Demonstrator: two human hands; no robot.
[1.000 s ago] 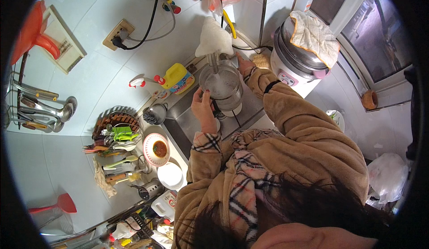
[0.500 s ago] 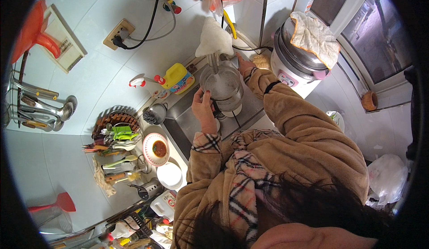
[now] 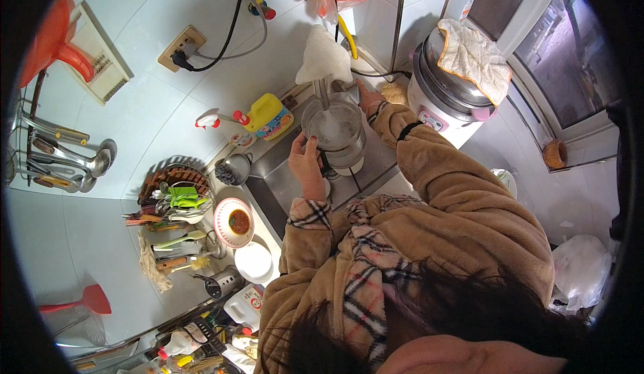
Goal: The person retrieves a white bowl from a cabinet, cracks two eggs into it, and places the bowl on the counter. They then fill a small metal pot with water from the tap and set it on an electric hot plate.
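A deep, shiny round bowl (image 3: 345,150) is held over the sink (image 3: 270,187), directly below the tap (image 3: 322,95). Water runs into it and the surface inside looks churned and bubbly. My left hand (image 3: 307,166) grips the bowl's left side, thumb near the rim. My right hand (image 3: 368,97) reaches past the bowl to the metal tap handle (image 3: 345,89), fingers closed at it. A white cloth (image 3: 323,57) covers the upper part of the tap. Whether the bowl is glass or metal I cannot tell.
A yellow bottle (image 3: 270,117) and a spray bottle stand left of the sink. Beside them are a dark scrubber in a strainer (image 3: 233,169), a bowl of red-brown sauce (image 3: 234,223) and a white bowl (image 3: 254,263). A rice cooker (image 3: 429,89) stands at right.
The view has shifted very slightly. Both hands keep their places at the bowl and the tap handle.
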